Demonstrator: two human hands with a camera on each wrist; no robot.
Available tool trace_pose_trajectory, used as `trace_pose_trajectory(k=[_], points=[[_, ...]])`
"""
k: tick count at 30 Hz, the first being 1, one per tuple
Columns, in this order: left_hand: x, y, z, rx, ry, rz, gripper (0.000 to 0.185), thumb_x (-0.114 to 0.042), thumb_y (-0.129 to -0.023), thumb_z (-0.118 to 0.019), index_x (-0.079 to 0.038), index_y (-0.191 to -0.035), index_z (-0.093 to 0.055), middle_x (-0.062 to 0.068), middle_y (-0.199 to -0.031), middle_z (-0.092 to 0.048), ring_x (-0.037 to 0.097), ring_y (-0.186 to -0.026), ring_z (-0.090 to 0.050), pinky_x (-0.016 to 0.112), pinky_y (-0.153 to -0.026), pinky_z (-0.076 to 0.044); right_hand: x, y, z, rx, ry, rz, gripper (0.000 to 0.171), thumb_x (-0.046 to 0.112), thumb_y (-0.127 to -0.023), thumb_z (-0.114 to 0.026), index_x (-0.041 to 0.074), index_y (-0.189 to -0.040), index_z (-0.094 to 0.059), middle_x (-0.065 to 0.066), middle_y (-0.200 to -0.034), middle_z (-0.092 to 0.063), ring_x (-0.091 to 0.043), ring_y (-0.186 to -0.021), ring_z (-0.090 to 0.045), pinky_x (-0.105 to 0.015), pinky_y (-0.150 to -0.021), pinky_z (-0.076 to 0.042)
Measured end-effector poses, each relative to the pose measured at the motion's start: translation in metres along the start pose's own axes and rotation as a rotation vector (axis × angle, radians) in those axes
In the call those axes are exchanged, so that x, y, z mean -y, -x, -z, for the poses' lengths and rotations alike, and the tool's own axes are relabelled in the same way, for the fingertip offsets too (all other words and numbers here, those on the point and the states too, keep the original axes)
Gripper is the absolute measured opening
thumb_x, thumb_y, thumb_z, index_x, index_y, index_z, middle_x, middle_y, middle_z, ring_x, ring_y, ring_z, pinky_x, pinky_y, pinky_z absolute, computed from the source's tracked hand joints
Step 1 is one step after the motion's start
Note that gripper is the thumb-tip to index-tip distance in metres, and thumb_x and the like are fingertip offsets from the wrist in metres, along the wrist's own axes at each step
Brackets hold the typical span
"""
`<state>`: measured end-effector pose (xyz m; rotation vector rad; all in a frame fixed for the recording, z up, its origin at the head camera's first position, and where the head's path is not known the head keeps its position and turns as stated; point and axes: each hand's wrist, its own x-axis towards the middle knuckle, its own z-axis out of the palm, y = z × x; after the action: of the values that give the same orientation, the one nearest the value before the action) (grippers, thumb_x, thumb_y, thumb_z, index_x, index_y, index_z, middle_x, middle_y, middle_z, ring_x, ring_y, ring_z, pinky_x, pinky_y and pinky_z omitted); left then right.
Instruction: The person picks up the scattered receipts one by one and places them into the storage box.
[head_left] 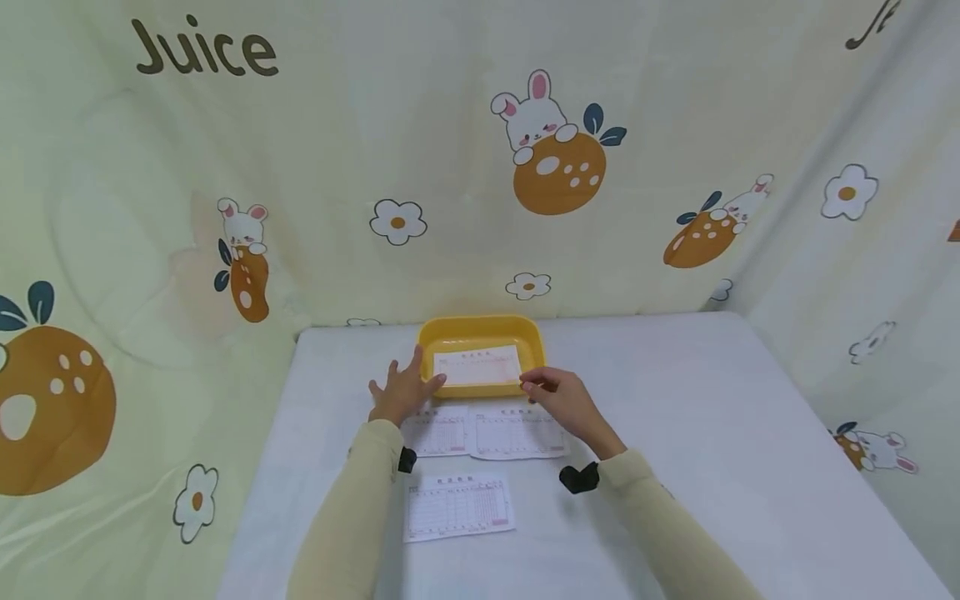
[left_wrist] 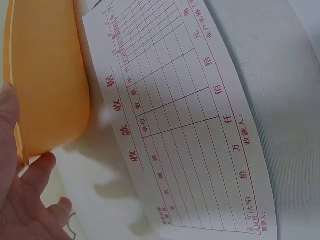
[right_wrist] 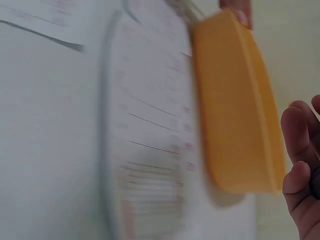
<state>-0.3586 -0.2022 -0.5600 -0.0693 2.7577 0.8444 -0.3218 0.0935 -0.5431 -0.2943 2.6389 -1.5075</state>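
A yellow tray (head_left: 480, 390) stands at the far side of the table with a printed receipt slip (head_left: 476, 367) lying in it. My left hand (head_left: 402, 393) is at the tray's near left corner, fingers spread, its thumb over the rim. In the left wrist view the fingers (left_wrist: 40, 172) are at the orange-looking rim. My right hand (head_left: 561, 402) is beside the near right corner, its fingertips by the slip's corner. The right wrist view shows its loosely bent fingers (right_wrist: 296, 130) just outside the tray wall (right_wrist: 232, 110), with nothing visible between them.
Two receipt slips lie side by side in front of the tray, a left slip (head_left: 442, 435) partly under my left wrist and a right slip (head_left: 520, 435). Another slip (head_left: 459, 508) lies nearer me on the white table (head_left: 720, 467). A printed curtain (head_left: 450, 150) hangs behind.
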Motion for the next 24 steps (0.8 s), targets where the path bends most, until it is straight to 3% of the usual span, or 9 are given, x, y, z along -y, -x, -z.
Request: trace_pose_trajectory(k=[7, 11, 17, 24], points=[[0.004, -0.004, -0.003, -0.003, 0.008, -0.003, 0.091, -0.059, -0.107, -0.055, -0.021, -0.174, -0.008, 0.014, -0.169, -0.040, 0.041, -0.163, -0.005, 0.075, -0.122, 0.004, -0.030, 0.042, -0.049, 0.104, 0.103, 0.030, 0.014, 0.006, -0.102, -0.071, 0.002, -0.113, -0.078, -0.002, -0.102, -0.075, -0.017, -0.087, -0.062, -0.031, -0.076, -0.053], [0.004, -0.006, -0.003, -0.008, 0.025, -0.005, 0.090, -0.059, -0.107, -0.055, -0.021, -0.174, -0.008, 0.014, -0.169, -0.040, 0.041, -0.164, -0.004, 0.075, -0.122, 0.005, -0.040, 0.053, -0.068, 0.144, 0.137, 0.080, 0.010, 0.002, -0.099, -0.072, 0.003, -0.106, -0.078, 0.001, -0.097, -0.071, -0.015, -0.087, -0.060, -0.030, -0.078, -0.054], [0.000, -0.003, -0.001, 0.003, 0.051, -0.009, 0.090, -0.057, -0.108, -0.055, -0.021, -0.174, -0.007, 0.014, -0.169, -0.039, 0.040, -0.164, -0.001, 0.074, -0.122, 0.007, -0.046, 0.058, -0.078, 0.189, 0.160, 0.104, 0.009, -0.003, -0.094, -0.074, 0.005, -0.098, -0.075, 0.003, -0.090, -0.065, -0.015, -0.083, -0.058, -0.029, -0.075, -0.053], [0.003, -0.003, -0.002, -0.002, 0.052, -0.003, 0.090, -0.058, -0.107, -0.056, -0.022, -0.174, -0.008, 0.014, -0.169, -0.039, 0.041, -0.164, -0.002, 0.074, -0.122, 0.007, -0.049, 0.062, -0.082, 0.225, 0.209, 0.135, 0.018, -0.004, -0.097, -0.071, 0.012, -0.089, -0.071, 0.006, -0.084, -0.060, -0.016, -0.084, -0.053, -0.032, -0.076, -0.046]])
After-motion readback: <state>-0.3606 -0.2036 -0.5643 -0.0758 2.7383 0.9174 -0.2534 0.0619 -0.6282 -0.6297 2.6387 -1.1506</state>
